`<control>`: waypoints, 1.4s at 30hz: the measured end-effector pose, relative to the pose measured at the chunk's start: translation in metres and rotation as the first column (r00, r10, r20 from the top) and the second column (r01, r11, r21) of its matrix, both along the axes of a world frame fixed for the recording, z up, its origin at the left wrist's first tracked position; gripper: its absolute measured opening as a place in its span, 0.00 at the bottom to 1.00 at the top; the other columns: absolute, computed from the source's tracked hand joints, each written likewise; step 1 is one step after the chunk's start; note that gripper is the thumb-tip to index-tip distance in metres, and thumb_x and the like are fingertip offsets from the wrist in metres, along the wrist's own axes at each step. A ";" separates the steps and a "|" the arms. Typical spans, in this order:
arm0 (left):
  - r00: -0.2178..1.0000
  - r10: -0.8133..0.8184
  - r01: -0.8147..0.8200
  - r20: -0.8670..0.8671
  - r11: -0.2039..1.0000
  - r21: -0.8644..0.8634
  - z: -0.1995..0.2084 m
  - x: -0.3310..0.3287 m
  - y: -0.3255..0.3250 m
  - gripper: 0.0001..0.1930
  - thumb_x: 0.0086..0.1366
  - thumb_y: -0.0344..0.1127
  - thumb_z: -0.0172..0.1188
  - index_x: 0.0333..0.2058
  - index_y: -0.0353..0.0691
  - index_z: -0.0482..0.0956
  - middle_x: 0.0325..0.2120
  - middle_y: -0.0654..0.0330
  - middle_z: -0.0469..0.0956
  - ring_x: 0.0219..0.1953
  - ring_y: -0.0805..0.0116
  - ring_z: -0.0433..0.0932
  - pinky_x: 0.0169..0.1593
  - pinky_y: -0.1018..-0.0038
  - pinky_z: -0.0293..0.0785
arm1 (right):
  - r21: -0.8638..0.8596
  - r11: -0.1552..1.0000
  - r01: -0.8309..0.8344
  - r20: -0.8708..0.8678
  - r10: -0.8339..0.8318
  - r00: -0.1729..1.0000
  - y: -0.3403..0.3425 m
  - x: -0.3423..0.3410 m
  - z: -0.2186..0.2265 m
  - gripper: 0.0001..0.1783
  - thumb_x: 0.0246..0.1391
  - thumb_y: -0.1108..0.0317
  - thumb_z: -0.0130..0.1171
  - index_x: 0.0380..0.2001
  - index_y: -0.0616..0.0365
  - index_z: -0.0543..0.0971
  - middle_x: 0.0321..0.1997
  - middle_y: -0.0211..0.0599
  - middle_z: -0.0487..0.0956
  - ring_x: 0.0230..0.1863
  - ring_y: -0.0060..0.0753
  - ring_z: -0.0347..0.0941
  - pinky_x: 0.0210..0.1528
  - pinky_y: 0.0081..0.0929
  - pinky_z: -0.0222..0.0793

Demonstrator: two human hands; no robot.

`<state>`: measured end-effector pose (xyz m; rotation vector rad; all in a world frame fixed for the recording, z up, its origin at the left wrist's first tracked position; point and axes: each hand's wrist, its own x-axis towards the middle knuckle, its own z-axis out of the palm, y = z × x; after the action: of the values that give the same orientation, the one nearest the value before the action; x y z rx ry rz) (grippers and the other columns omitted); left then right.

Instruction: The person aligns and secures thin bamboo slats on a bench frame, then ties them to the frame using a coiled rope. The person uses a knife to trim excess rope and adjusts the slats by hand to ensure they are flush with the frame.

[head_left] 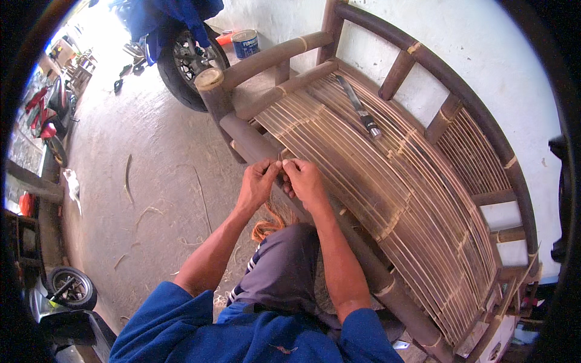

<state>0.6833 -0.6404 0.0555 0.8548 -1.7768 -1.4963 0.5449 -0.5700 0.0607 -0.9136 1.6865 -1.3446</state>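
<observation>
My left hand (261,175) and my right hand (301,178) meet above the front rail of a bamboo bench (363,169). Thumbs and forefingers of both are pinched closed, with the tips almost touching. Between them a thin strand (279,155) just shows; most of it is hidden by the fingers. Below the hands, beside my knee, lies a loose bundle of orange fibres (266,225). A long blade with a dark handle (366,120) rests on the bench's slatted seat, beyond my right hand.
Thin dry strips (128,178) are scattered on the concrete floor (163,145) to the left. A motorcycle wheel (190,60) and a blue paint can (245,44) stand beyond the bench's far end. More motorcycles and a white cat (72,184) are at the left. A white wall (484,60) backs the bench.
</observation>
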 end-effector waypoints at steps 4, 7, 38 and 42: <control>0.999 -0.011 0.009 0.033 0.999 0.049 -0.008 -0.001 -0.011 0.17 0.74 0.45 0.57 0.33 0.36 0.80 0.23 0.65 0.77 0.25 0.77 0.70 0.30 0.74 0.67 | -0.065 0.998 0.023 0.406 0.005 0.914 -0.001 -0.001 0.001 0.11 0.66 0.61 0.59 0.39 0.58 0.83 0.24 0.24 0.75 0.17 0.17 0.67 0.17 0.21 0.61; 0.995 -0.092 0.103 -0.048 0.898 0.427 -0.008 -0.001 -0.019 0.15 0.74 0.45 0.58 0.31 0.41 0.80 0.21 0.70 0.71 0.22 0.80 0.65 0.26 0.79 0.59 | -0.084 0.996 0.018 0.502 0.027 0.865 -0.001 -0.007 0.005 0.10 0.67 0.64 0.58 0.42 0.58 0.83 0.24 0.24 0.75 0.17 0.17 0.67 0.17 0.20 0.60; 0.977 -0.024 0.047 0.213 0.993 -0.108 -0.007 0.009 -0.025 0.10 0.65 0.39 0.62 0.36 0.38 0.83 0.27 0.57 0.78 0.25 0.65 0.77 0.30 0.69 0.72 | -0.283 0.954 0.097 -0.505 -0.234 0.831 0.000 0.019 -0.015 0.07 0.62 0.67 0.60 0.38 0.61 0.79 0.27 0.47 0.82 0.26 0.46 0.81 0.28 0.41 0.74; 0.997 0.027 0.019 -0.077 0.843 0.537 -0.011 0.011 -0.019 0.08 0.65 0.37 0.61 0.32 0.38 0.81 0.23 0.67 0.73 0.21 0.77 0.68 0.23 0.78 0.61 | -0.195 0.977 0.087 -0.606 -0.190 0.772 -0.005 0.024 -0.016 0.07 0.59 0.68 0.62 0.36 0.60 0.79 0.30 0.53 0.82 0.32 0.60 0.80 0.34 0.48 0.74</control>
<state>0.6945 -0.6595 0.0446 1.0419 -1.2970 -2.0423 0.5689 -0.5745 0.0452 -1.4739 2.2006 -1.3710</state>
